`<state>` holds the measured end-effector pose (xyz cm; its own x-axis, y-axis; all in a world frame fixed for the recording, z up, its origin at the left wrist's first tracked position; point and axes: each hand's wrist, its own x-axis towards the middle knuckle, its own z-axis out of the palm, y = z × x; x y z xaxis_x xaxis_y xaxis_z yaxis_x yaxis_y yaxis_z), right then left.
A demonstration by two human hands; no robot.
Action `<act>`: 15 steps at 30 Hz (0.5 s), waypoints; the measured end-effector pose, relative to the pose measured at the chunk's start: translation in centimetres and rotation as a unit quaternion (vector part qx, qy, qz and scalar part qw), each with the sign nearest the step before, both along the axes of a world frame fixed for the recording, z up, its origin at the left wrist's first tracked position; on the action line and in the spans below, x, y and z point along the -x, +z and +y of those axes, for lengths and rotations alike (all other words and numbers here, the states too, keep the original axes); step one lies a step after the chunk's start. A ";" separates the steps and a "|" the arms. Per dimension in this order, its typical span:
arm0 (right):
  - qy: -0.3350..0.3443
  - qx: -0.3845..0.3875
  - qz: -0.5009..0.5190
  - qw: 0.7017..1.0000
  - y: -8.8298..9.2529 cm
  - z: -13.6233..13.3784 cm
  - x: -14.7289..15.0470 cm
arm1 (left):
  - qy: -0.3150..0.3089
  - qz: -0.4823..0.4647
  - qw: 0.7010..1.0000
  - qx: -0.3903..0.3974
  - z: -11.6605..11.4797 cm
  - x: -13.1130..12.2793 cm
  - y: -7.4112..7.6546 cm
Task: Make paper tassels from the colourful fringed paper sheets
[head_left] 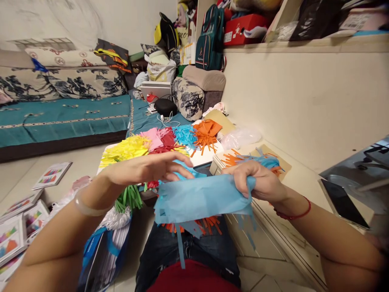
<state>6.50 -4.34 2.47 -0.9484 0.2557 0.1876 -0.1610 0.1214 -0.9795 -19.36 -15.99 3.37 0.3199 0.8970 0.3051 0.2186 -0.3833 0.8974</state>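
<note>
A folded piece of blue tissue paper, fringed along its edges, hangs over my lap. My right hand grips its right end between thumb and fingers. Just above its left part, my left hand hovers with fingers stretched out and slightly apart; whether the fingertips touch the paper I cannot tell. Orange fringe strips show below the blue paper, on my jeans. One thin blue strip dangles toward my red top. Behind my right hand lies a blue and orange tassel bundle on the cream cabinet top.
Fringed paper in yellow, pink, red, blue and orange covers the low surface ahead. Green fringe hangs by a bag at left. Printed packs lie on the floor. A phone rests at right; a sofa stands behind.
</note>
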 end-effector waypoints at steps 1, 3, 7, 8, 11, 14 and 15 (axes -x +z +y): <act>0.013 -0.001 -0.003 1.000 0.1 0.1 0.1 | -0.030 0.024 0.998 0.049 0.4 -0.5 0.7; 0.032 -0.001 -0.012 0.999 0.3 0.2 0.3 | -0.113 0.059 0.978 0.164 1.0 -1.7 1.7; 0.044 -0.006 -0.020 0.999 0.2 0.0 0.7 | -0.158 0.078 0.952 0.249 1.3 -3.5 1.7; 0.044 -0.014 -0.019 0.999 0.1 0.0 0.7 | -0.149 0.082 0.954 0.248 1.3 -3.6 1.4; 0.060 -0.067 -0.030 0.995 0.6 0.6 0.2 | -0.123 0.101 0.960 0.229 1.2 -3.5 0.9; 0.130 -0.175 -0.093 0.972 2.7 1.9 -1.0 | -0.103 0.117 0.962 0.223 1.0 -3.4 0.8; 0.148 -0.215 -0.124 0.957 3.7 2.2 -1.3 | -0.098 0.125 0.962 0.224 1.0 -3.4 0.8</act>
